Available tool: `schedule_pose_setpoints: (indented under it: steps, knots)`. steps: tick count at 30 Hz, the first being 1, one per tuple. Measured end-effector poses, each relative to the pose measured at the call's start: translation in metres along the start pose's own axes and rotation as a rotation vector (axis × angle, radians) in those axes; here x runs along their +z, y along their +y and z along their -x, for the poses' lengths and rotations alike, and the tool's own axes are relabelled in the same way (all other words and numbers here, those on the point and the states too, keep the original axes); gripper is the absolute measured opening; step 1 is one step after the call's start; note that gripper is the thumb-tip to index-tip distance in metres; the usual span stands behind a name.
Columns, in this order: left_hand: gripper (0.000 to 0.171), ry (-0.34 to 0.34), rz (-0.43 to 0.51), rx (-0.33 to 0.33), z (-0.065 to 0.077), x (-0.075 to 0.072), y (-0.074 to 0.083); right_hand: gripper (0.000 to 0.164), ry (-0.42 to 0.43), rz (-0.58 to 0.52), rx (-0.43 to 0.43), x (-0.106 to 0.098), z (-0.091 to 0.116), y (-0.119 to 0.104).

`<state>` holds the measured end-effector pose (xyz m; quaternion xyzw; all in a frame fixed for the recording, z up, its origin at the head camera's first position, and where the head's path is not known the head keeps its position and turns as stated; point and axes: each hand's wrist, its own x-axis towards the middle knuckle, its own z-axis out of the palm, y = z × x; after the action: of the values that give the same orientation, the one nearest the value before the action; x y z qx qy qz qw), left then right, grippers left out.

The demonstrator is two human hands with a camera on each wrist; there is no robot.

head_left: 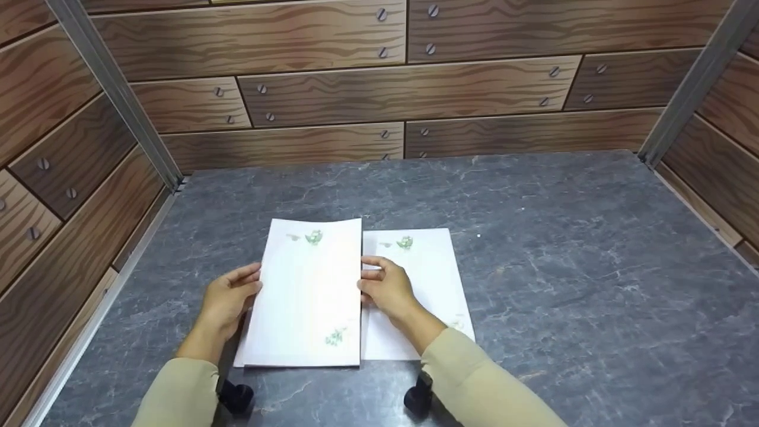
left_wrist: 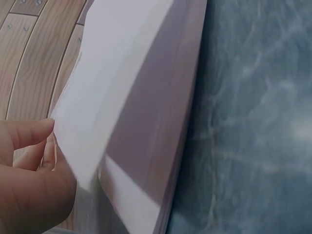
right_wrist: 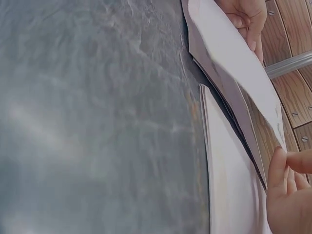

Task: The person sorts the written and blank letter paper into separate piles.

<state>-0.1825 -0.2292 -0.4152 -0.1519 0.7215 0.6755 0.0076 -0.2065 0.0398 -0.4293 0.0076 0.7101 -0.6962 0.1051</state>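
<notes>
A white sheet of paper [head_left: 305, 284] with small green plant prints is raised above a stack of paper [right_wrist: 234, 97] on the left. My left hand [head_left: 225, 302] pinches its left edge between thumb and fingers. At the right edge, my right hand [head_left: 388, 287] pinches the same sheet. In the left wrist view the sheet [left_wrist: 112, 63] stands apart from the stack beneath and throws a shadow on it. A second paper stack [head_left: 424, 267] with matching prints lies to the right, partly hidden under my right hand and forearm.
The dark grey marbled tabletop [head_left: 563, 267] extends to the right and behind the papers. Wood-plank-patterned walls [head_left: 332, 89] enclose the back and sides, with metal posts [head_left: 118, 95] at the corners. Small white specks [head_left: 479, 235] dot the table.
</notes>
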Motion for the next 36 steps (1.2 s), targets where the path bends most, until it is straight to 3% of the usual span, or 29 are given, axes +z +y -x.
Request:
schedule_pose_setpoints:
  steps: [17, 36]
  knots:
    - [0.043, 0.033, -0.048, -0.002, -0.005, -0.01, -0.007, 0.046, -0.011, 0.042, 0.055, 0.011, -0.003, 0.001]
    - [0.041, 0.056, -0.14, -0.018, -0.004, -0.01, -0.011, 0.047, -0.048, 0.055, 0.063, 0.009, -0.001, -0.004]
